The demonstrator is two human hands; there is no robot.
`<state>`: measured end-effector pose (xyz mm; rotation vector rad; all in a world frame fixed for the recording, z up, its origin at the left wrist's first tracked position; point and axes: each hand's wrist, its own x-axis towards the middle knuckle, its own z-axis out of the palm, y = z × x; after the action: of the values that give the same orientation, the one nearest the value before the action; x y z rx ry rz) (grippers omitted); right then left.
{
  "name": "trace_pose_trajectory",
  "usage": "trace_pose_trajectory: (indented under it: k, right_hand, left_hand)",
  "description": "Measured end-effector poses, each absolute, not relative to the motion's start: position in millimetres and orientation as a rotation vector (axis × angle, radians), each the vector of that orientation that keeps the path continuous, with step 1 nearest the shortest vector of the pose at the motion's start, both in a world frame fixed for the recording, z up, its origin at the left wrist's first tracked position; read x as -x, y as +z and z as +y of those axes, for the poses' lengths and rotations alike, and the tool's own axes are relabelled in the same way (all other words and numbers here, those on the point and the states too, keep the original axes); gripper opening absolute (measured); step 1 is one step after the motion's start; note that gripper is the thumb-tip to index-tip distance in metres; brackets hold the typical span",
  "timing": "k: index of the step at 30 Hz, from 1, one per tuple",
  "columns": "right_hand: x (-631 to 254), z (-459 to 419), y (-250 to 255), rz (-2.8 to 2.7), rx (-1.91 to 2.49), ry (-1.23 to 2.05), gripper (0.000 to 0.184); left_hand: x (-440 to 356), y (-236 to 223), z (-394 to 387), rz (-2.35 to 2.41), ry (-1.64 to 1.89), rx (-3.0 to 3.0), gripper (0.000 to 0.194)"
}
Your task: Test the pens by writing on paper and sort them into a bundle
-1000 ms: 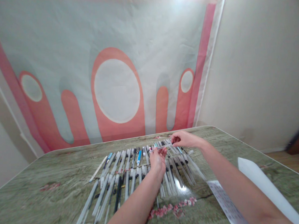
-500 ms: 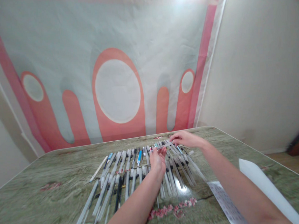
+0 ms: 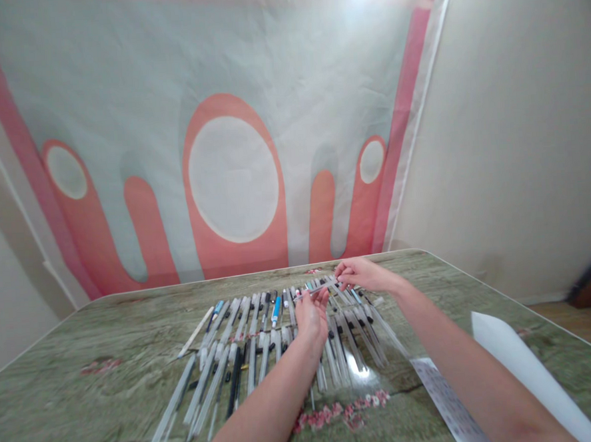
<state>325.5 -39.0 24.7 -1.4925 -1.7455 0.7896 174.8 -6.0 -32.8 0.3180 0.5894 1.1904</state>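
A slim, clear pen point(image 3: 318, 289) lies nearly level between my hands, above the rows of pens. My left hand point(image 3: 311, 315) is closed on its left part, with thumb and fingers pinching from below. At its right end, my right hand point(image 3: 363, 274) pinches with bent fingers, which hide that tip. Under and around both hands lie clear pen barrels point(image 3: 351, 341), dark caps and thin refills in two rough rows. A blue pen point(image 3: 275, 311) rests just left of my left hand.
A black pen point(image 3: 233, 383) and a whitish stick point(image 3: 196, 332) lie among the pens at the left. A printed sheet point(image 3: 449, 398) and a curled white paper point(image 3: 528, 373) are by my right forearm. The marbled table point(image 3: 101, 399) meets a patterned wall hanging point(image 3: 238, 258).
My right hand's fingers have shifted slightly at the pen's right end and look more curled. My left hand and the pens on the table stay as they were.
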Motion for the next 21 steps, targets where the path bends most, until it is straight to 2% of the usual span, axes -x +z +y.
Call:
trace_pose_trajectory:
  k: [7,21]
  right_hand:
    - [-323.0,-39.4,24.2,-1.773,1.49,0.781,0.023]
    - [-316.7,-36.5,20.2,-1.731,1.492,0.746,0.015]
  left_hand:
    - [-173.2,-32.1,-3.7,0.583,1.199,-0.305,0.013]
    - [-172.4,-31.3,-3.4,0.567,1.209,-0.306,0.014]
